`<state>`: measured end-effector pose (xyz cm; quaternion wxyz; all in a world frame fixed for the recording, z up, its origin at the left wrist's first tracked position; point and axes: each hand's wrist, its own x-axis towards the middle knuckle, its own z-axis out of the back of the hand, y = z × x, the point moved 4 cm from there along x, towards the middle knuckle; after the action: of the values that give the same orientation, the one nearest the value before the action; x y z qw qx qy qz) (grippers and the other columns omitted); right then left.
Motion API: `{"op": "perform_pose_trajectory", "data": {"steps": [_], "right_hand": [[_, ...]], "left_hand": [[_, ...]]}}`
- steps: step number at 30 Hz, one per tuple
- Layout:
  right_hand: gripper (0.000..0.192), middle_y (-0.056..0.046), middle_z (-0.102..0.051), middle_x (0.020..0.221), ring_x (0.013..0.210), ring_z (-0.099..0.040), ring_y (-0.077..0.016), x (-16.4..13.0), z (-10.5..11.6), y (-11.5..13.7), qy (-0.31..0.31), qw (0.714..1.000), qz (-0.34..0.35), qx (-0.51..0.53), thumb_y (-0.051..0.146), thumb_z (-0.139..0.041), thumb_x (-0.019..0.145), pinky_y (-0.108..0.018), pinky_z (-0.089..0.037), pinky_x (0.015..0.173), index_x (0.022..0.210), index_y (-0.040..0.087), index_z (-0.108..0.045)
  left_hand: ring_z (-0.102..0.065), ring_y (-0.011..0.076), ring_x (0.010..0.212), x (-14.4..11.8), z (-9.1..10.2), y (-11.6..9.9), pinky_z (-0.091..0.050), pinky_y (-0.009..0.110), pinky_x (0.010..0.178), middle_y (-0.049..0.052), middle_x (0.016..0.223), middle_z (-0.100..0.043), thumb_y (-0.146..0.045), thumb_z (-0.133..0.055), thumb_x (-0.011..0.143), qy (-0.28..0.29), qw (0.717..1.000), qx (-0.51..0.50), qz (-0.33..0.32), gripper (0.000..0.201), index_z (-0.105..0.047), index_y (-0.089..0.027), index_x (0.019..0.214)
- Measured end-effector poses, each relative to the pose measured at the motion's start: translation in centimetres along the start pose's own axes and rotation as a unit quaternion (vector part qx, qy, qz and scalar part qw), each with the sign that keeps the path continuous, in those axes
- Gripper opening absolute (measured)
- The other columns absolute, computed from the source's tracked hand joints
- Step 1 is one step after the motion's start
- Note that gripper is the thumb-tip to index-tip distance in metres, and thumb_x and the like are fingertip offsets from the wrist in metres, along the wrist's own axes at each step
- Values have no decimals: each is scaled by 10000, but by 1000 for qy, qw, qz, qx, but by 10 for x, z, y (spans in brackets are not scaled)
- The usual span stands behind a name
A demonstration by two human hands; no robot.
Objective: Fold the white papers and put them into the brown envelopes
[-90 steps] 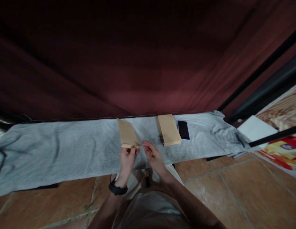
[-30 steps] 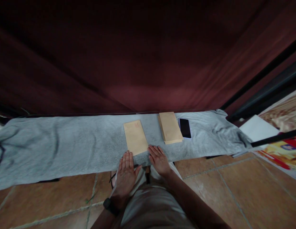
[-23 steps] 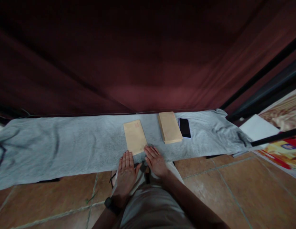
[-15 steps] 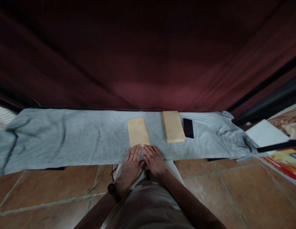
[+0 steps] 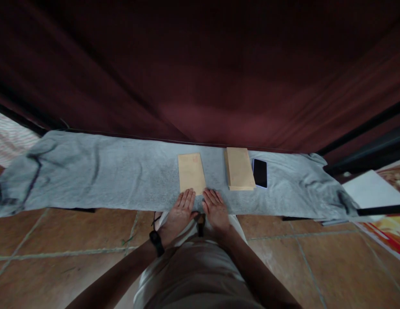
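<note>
A single tan paper envelope (image 5: 190,171) lies flat on the grey cloth (image 5: 122,176), with a faint reddish mark near its top right corner. My left hand (image 5: 182,210) rests flat with fingers stretched out, their tips on the envelope's near edge. Flat too is my right hand (image 5: 215,210), its fingertips at the envelope's near right corner; whether they touch the paper or only the cloth I cannot tell. To the right sits a stack of similar envelopes (image 5: 241,168). Neither hand grips anything.
A dark-screened phone (image 5: 260,173) lies right beside the stack. Behind the cloth-covered surface hangs a dark red curtain (image 5: 200,98). Far right are a white sheet (image 5: 374,189) and a black bar (image 5: 382,210). Brown floor tiles (image 5: 99,231) show below the front edge.
My hands have moved apart slightly, the right one sliding toward the envelope's right corner. The whole view has shifted and tilted a little; the envelope and stack lie as before.
</note>
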<state>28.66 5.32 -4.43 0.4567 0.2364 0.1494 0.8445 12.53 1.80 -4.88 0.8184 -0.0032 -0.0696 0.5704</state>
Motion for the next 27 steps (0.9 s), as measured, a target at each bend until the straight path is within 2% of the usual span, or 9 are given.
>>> {"op": "perform_pose_trajectory", "data": {"steps": [5, 11, 20, 27], "right_hand": [[478, -94, -498, 1580, 1476, -444, -246, 4, -10, 14, 41, 998, 39, 12, 253, -432, 1072, -507, -284, 1266, 1544, 195, -481], [460, -79, -494, 1584, 1467, -452, -228, 2, -13, 10, 43, 999, 24, -19, 261, -430, 1083, -484, -260, 1276, 1534, 189, -489], [433, -69, -545, 1545, 1426, -501, -226, -3, -6, -4, 9, 999, -2, -44, 272, -441, 1084, -463, -265, 1268, 1498, 188, -536], [429, -58, -539, 1550, 1429, -498, -221, -5, -2, -8, -4, 999, -10, -52, 275, -422, 1091, -450, -257, 1273, 1490, 179, -547]], "left_hand": [[-283, 307, 1559, -1, -2, 0, -269, 505, 1277, 213, 1650, -348, -256, -459, 955, 0, 1000, 20, -3, 704, -289, -62, 1610], [-302, 306, 1554, -2, -4, 2, -269, 517, 1276, 205, 1648, -353, -308, -469, 977, -12, 999, 47, -12, 727, -242, -75, 1628], [-309, 340, 1548, -10, -6, 8, -334, 498, 1246, 254, 1631, -353, -463, -474, 1006, -72, 997, 41, 9, 775, -278, -6, 1601], [-408, 361, 1499, -15, -8, 18, -391, 517, 1210, 272, 1561, -472, -502, -460, 1018, -102, 994, 5, 46, 723, -401, -9, 1544]]}}
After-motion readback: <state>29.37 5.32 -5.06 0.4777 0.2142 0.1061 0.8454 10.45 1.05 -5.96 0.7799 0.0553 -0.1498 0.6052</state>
